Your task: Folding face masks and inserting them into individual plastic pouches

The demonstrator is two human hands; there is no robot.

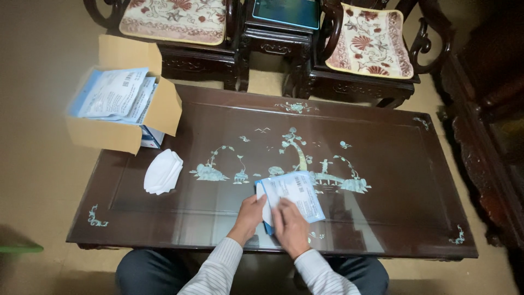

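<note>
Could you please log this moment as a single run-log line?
left hand: holds packet | right hand: on packet | mask stack: on table | open box: table corner

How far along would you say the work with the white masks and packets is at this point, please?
Done, it seems: a stack of white masks lies loose on the dark table. In hand: both the left hand and right hand grip one blue-and-white packet. Left: more packets fill the cardboard box at the table corner.

The dark table lies open to the right of the hands and beyond them. To the left, a stack of white masks and a cardboard box on the far-left corner block passage.
</note>
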